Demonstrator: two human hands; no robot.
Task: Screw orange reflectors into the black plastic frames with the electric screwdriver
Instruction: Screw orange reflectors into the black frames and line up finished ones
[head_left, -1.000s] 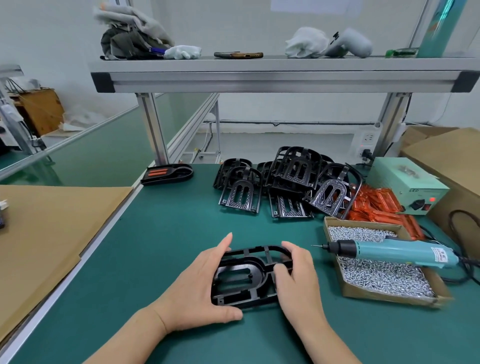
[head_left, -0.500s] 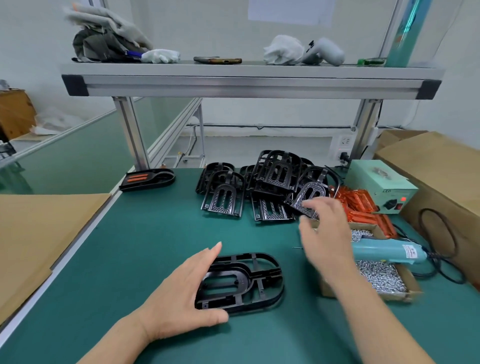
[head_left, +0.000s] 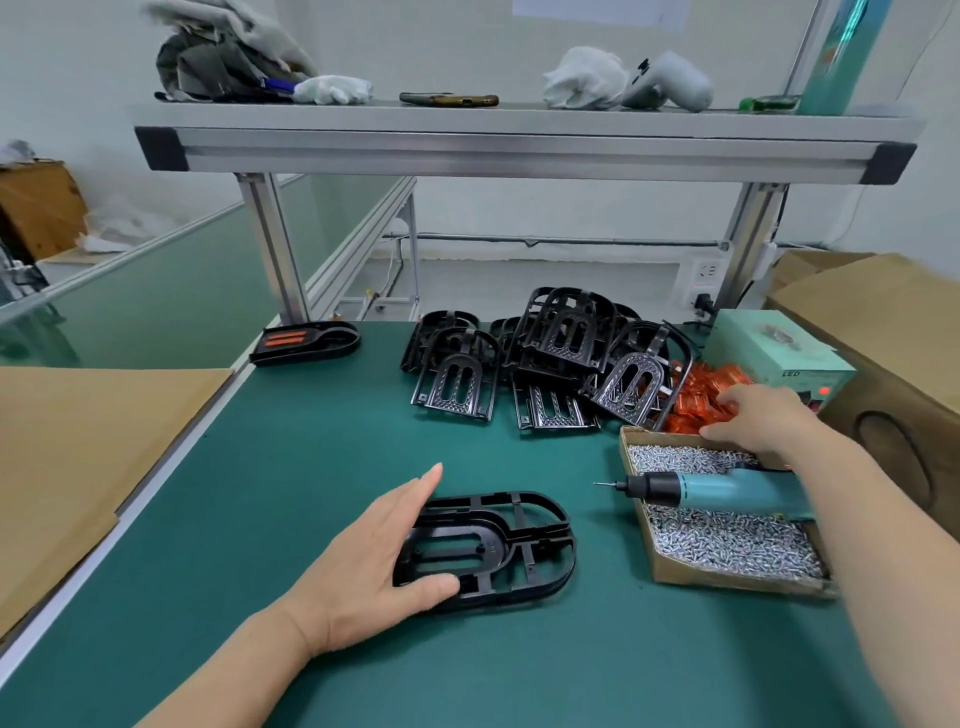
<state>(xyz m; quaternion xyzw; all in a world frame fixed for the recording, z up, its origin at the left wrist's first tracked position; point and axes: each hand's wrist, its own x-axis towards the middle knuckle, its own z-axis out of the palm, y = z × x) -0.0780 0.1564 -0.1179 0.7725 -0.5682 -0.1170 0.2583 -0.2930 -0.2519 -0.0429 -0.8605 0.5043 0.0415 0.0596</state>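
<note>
The black frame (head_left: 540, 519) is found flat on the green mat (head_left: 311, 467), near and slightly left of centre, with its ribbed underside turned up and no reflector seated in it yet. It is steadied by the left hand (head_left: 363, 566) alone: the palm is laid over its left end, the fingers are kept straight along the far side, and the thumb is pressed on the near rim. A second ago both hands were set on this frame. Since then the right hand (head_left: 763, 421) has been lifted away and carried to the far right, where its fingers are now lowered into the heap of orange reflectors (head_left: 696, 389), just beyond the box of screws (head_left: 727, 581). Whether a reflector is already pinched cannot be told, as the fingertips are buried among the orange pieces. The hands are thus well apart. The electric screwdriver (head_left: 717, 491) is left lying across the screw box, tip pointing left, untouched. The pile of unworked frames (head_left: 561, 358) is seen at the far centre, and one finished frame (head_left: 306, 340) with orange strips at the far left. The step in hand is judged to be the fetching of a reflector, so fitting and screwing are still to be done on this frame.
</note>
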